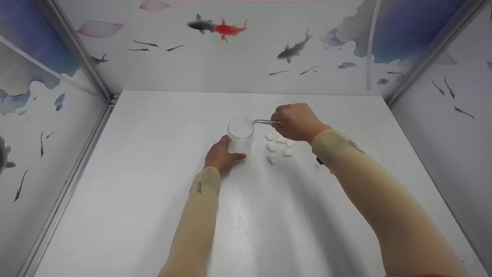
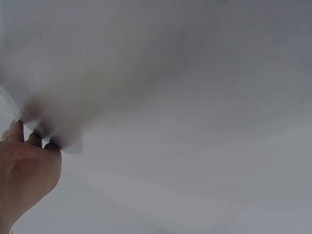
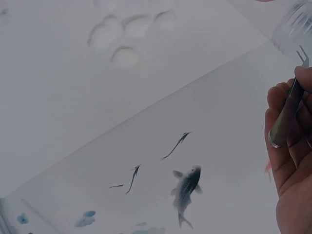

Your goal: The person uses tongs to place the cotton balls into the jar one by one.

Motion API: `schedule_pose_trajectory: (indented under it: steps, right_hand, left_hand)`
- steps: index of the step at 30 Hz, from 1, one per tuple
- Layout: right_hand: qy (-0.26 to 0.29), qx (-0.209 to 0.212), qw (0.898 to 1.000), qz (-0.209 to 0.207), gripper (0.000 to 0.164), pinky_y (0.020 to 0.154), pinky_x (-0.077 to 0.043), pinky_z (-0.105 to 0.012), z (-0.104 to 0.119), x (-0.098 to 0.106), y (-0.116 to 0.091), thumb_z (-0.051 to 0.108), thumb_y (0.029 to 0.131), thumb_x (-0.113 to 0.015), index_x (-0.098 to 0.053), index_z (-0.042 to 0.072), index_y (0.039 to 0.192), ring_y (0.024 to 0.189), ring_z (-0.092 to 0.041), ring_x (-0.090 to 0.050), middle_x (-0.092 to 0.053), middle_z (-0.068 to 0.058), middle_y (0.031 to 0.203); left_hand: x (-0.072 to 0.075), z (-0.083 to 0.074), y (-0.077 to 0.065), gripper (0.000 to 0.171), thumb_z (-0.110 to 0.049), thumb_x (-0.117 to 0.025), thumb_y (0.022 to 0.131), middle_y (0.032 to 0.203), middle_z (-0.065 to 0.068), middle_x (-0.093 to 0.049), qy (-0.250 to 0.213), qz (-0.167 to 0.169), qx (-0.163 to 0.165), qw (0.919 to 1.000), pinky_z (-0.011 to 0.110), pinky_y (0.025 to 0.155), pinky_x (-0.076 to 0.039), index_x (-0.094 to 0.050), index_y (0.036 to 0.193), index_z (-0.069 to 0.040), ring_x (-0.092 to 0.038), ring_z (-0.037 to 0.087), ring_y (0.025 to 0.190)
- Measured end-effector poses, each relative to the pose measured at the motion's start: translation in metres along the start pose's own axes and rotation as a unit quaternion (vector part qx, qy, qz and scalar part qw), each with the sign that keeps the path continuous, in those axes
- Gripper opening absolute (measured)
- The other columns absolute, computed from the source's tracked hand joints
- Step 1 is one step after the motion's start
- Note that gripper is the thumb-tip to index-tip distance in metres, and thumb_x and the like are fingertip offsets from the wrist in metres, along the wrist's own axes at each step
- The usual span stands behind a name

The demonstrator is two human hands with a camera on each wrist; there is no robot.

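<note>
A clear, open-topped jar (image 1: 241, 134) stands on the white table. Curled round its left side, my left hand (image 1: 221, 157) holds it, the thumb across the front near the base. In the left wrist view that hand (image 2: 31, 163) shows at the left edge, most of the jar out of frame. My right hand (image 1: 298, 121) grips bent-tip metal tweezers (image 1: 265, 122), their tips at the jar's right rim. The right wrist view shows the tweezers (image 3: 287, 114) with tips slightly apart and nothing between them. Several white, cotton-like lumps (image 1: 271, 147) lie right of the jar.
A small dark object (image 1: 319, 161) lies partly hidden beside my right sleeve. White panels printed with fish (image 1: 294, 50) wall in the table (image 1: 153, 192) at the back and both sides, with metal posts (image 1: 82, 50) at the corners.
</note>
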State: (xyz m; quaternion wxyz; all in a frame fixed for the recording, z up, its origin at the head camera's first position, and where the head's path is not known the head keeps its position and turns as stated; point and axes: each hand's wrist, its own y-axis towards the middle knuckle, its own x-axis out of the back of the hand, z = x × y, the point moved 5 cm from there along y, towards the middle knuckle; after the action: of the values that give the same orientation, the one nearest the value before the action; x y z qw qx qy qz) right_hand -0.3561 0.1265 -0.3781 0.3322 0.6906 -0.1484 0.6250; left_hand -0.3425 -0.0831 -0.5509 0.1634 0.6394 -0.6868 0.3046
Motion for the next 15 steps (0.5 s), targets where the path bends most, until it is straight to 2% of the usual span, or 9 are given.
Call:
schedule_pose_trajectory:
  steps: [6,15]
  right_hand:
    - [-0.003,-0.028,1.0,-0.007,0.008,0.051,-0.053,-0.042,-0.029,0.002,-0.041,0.006,0.086,-0.071,-0.074,0.009,0.079,0.058,-0.021,-0.06,-0.064,-0.003,0.07]
    - [-0.047,-0.064,0.994,0.072,0.006,0.051,-0.053,-0.04,-0.055,-0.027,-0.103,0.006,0.084,-0.073,-0.074,0.008,0.079,0.055,-0.018,-0.057,-0.062,-0.002,0.068]
  left_hand:
    - [0.001,0.0,0.001,0.1,-0.043,-0.087,0.076,0.153,0.005,-0.045,0.001,0.003,-0.007,1.0,0.039,0.119,-0.026,-0.033,0.156,-0.014,-0.036,0.024,0.142]
    - [0.0,0.0,0.001,0.099,-0.041,-0.086,0.077,0.153,0.007,-0.043,-0.001,0.004,-0.01,0.9999,0.039,0.118,-0.027,-0.033,0.155,-0.012,-0.035,0.025,0.143]
